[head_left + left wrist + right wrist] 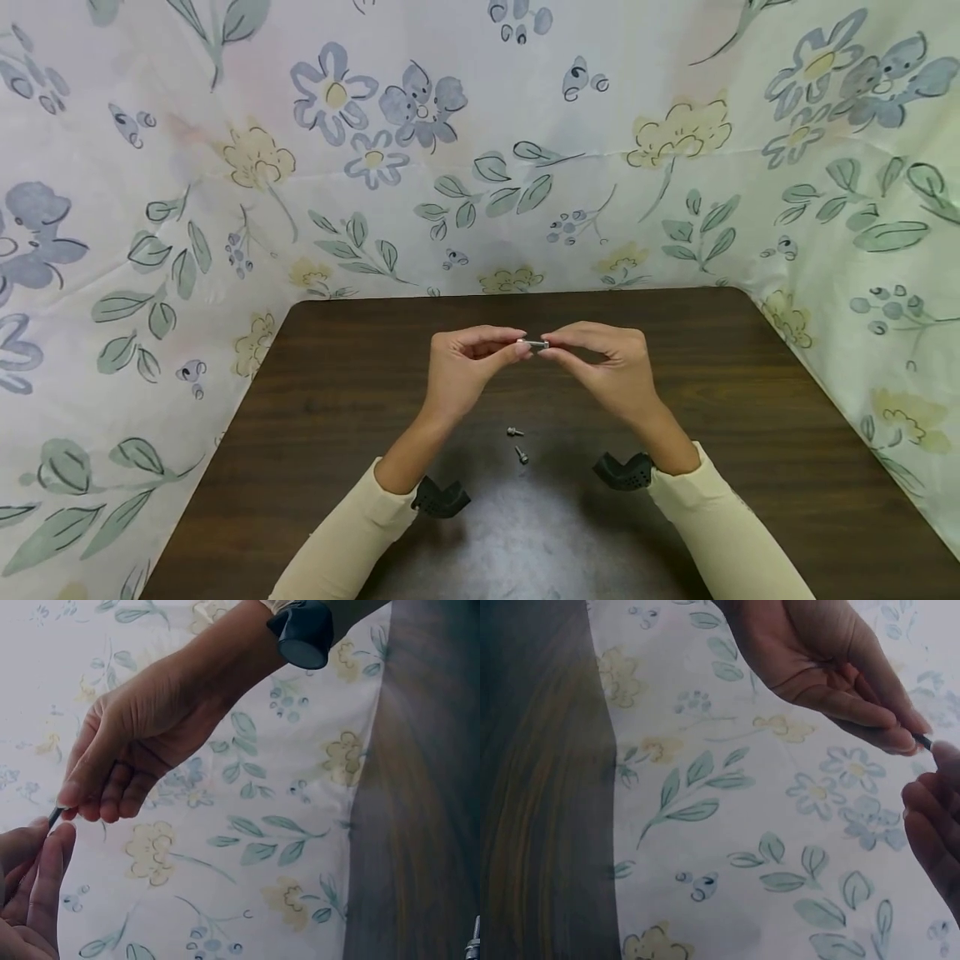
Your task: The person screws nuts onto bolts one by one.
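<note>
The place is a curtained-off work spot (home or studio, one cannot tell): floral cloth [450,267] hangs behind and beside a brown table [337,375] bearing small bolts [522,455].

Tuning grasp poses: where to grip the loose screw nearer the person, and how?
Probably pinch the nearer screw by its thicker end, from above on the camera side: it lies on the table, thick end toward the camera, thin end away.
</note>
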The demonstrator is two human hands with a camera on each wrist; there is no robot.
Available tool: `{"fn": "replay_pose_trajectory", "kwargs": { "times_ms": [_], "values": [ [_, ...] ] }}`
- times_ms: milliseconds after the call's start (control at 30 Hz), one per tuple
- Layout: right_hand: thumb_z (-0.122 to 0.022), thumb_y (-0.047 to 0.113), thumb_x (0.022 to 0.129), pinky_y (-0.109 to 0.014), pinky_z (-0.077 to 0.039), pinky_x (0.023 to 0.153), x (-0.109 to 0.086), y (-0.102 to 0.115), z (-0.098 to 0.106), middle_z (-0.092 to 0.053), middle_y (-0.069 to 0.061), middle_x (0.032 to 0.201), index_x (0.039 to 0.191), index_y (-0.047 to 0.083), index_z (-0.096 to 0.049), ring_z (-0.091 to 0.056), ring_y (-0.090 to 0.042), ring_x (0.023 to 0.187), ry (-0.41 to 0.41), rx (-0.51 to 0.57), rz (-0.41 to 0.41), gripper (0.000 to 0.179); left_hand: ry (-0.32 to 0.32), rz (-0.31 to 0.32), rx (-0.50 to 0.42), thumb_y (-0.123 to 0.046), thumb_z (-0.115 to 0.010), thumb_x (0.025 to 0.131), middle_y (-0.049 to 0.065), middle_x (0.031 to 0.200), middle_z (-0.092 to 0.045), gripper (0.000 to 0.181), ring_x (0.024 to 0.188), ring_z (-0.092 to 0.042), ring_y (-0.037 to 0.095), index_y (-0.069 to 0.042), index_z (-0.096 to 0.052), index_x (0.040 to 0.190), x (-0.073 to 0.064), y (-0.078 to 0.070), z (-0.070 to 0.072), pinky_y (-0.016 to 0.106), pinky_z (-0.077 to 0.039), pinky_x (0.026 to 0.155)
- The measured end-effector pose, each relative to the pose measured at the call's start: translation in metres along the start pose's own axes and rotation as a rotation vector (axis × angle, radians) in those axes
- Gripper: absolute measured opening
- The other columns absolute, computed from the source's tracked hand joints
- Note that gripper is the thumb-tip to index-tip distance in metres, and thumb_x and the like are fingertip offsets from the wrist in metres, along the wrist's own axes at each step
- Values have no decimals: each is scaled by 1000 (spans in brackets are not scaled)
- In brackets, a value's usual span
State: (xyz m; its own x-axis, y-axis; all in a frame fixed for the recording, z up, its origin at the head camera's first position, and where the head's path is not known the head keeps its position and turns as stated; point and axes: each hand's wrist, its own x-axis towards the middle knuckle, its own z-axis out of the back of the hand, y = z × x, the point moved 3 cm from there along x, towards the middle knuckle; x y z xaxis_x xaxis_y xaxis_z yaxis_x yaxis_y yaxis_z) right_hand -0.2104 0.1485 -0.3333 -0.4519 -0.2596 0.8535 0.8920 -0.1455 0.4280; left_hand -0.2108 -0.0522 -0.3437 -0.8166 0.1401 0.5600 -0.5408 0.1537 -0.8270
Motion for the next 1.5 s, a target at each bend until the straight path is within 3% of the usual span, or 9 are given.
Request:
{"fn": "replay_pose_trajectory", "kwargs": {
  "times_ms": [167, 400, 767, 867, 1000, 1167, 1500],
  "values": [
    [-84, -19, 67, -23, -59, 77, 3, 3, -1, -77, -9, 90, 95, -3, -79, -74, -19, 80, 16, -3, 3, 32, 15, -29, 5, 1, -79, 86, 13, 91, -77, 14, 78, -76, 30, 3, -79, 99, 0, 0, 1, 43, -63, 73],
    [-84, -17, 68, -24, -59, 76, 6, 4, 0, -77, -7, 90, 96, -1, -79, -74, -19, 79, 48, -18, 32, 33, 29, -104, 79, 2, -81, 83, 11, 91, -77, 14, 76, -75, 26, 2, -79, 97, 0, -4, 3, 40, -63, 69],
    [-82, -12, 76, -22, -56, 72, 3, 4, -2, -75, -1, 87, 93, 7, -78, -70, -14, 75, 85, -45, 2, 26, 40, -139, 88, 5, -82, 81, 12, 88, -77, 12, 74, -74, 22, 7, -78, 93, -3, -7, 0, 37, -63, 66],
    [-78, -10, 82, -19, -52, 65, 1, 3, -4, -71, 1, 79, 93, 9, -73, -64, -10, 68, 124, -42, -53, 22, 38, -143, 88, 6, -82, 81, 12, 88, -76, 12, 74, -74, 22, 7, -78, 92, -4, -6, 0, 36, -62, 66],
    [-69, 7, 98, -18, -48, 56, -2, 2, -7, -63, 4, 70, 93, 11, -67, -59, -5, 62, 190, -29, -98, 6, 35, -150, 100, 5, -82, 80, 10, 87, -77, 11, 74, -73, 21, 3, -79, 91, -5, -8, -1, 35, -62, 65],
    [-56, 21, 107, -20, -46, 54, -4, 2, -10, -59, 6, 67, 86, 13, -64, -55, -4, 59, 208, -11, -87, 24, 39, -159, 123, 2, -83, 80, 8, 87, -77, 11, 73, -72, 20, 2, -80, 91, -6, -10, -2, 30, -60, 62],
    [-51, 9, 107, -19, -31, 45, -8, 0, -14, -45, 8, 57, 67, 15, -53, -38, -3, 49, 115, -34, -126, 41, 52, -176, 100, 5, -82, 80, 9, 87, -77, 11, 74, -73, 20, 2, -80, 91, -7, -7, -8, 34, -61, 63]
  ]
}}
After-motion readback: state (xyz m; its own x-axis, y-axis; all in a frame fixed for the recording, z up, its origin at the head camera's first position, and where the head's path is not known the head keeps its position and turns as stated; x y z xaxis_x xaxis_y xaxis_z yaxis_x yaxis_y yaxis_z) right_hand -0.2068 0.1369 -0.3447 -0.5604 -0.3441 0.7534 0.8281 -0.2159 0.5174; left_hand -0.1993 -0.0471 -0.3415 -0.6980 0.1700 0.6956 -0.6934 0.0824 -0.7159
